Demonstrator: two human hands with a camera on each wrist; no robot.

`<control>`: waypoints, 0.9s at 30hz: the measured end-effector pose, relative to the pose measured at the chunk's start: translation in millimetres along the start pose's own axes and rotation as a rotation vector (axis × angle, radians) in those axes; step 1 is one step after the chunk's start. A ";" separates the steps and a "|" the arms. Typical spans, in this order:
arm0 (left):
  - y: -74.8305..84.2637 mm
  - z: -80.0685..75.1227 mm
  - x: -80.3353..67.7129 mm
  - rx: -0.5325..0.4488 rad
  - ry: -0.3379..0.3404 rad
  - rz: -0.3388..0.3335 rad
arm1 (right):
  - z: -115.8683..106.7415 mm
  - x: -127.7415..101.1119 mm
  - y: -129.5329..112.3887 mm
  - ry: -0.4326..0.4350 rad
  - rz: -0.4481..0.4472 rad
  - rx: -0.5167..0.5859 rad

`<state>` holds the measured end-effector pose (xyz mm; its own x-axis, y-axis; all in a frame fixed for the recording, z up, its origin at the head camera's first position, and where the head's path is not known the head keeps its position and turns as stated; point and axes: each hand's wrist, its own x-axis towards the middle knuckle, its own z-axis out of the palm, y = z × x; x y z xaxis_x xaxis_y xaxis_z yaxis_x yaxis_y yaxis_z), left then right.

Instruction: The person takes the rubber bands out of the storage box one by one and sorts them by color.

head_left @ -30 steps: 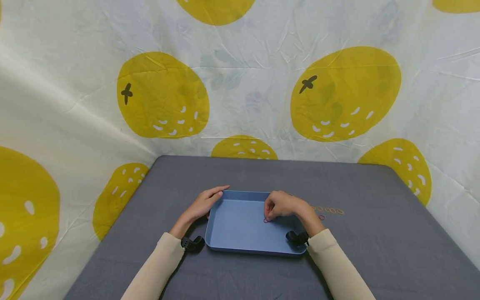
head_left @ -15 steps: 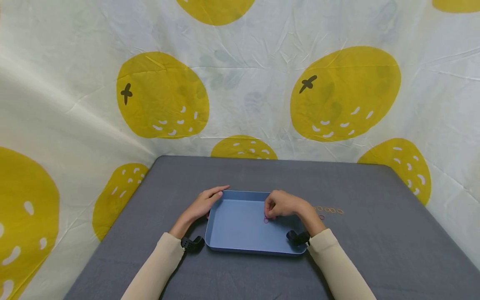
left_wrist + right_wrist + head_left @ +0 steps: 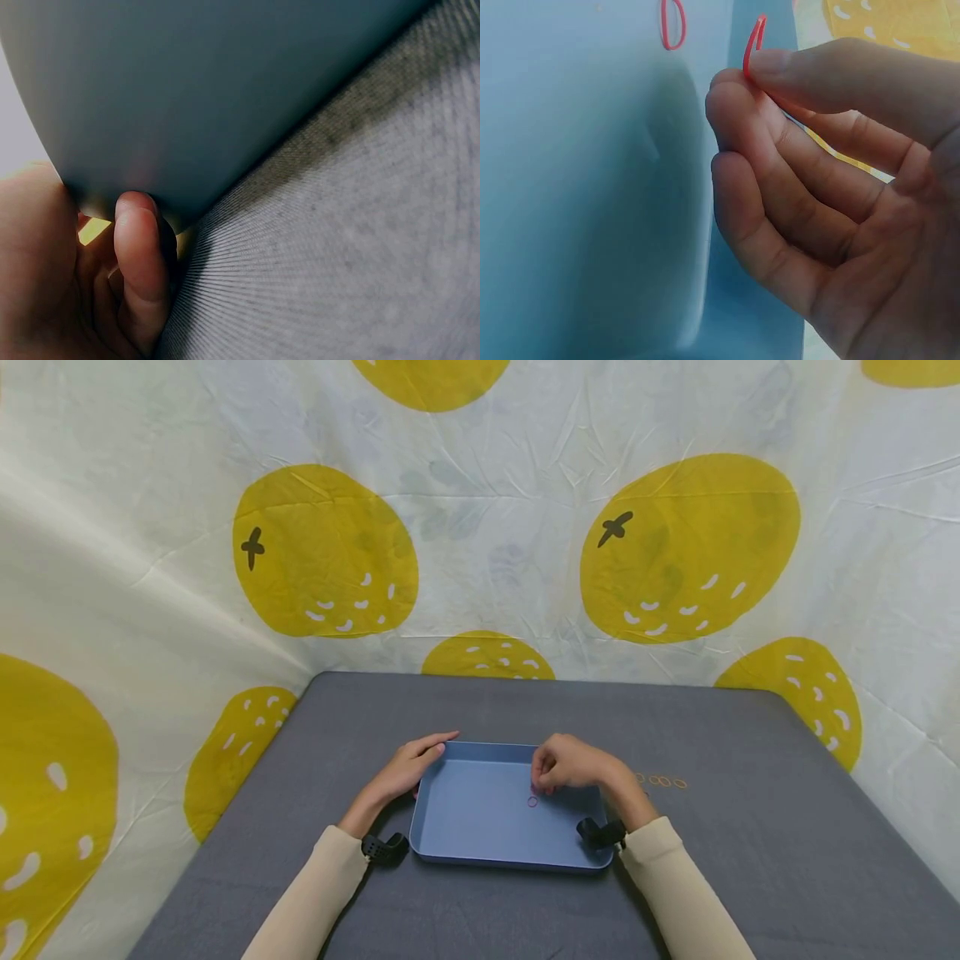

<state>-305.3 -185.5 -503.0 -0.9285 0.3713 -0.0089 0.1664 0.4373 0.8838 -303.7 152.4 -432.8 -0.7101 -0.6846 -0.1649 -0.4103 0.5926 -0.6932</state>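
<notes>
Here the right hand (image 3: 570, 765) pinches one red rubber band (image 3: 753, 46) between thumb and forefinger above the blue tray (image 3: 465, 827). A second red band (image 3: 532, 802) lies in it just below. The left hand (image 3: 405, 768) rests open-fingered against the tray's far left corner. Four orange bands (image 3: 660, 781) lie on the desk (image 3: 750, 860), right.

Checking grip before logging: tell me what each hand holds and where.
Right hand pinches a red rubber band by its lower end. Left hand holds nothing, resting against the blue tray.
</notes>
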 end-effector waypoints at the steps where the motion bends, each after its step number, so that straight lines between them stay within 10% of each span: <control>1: 0.1 0.0 -0.1 0.003 0.001 -0.002 | -0.7 -0.1 -0.1 0.003 -0.001 0.006; 27: 2.0 2.0 -0.8 0.016 0.006 -0.021 | -10.5 -8.2 -4.4 0.064 -0.022 0.001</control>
<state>-303.5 -183.3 -502.2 -0.9337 0.3571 -0.0247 0.1519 0.4578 0.8760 -302.0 159.9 -421.0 -0.7360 -0.6689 -0.1039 -0.4261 0.5771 -0.6967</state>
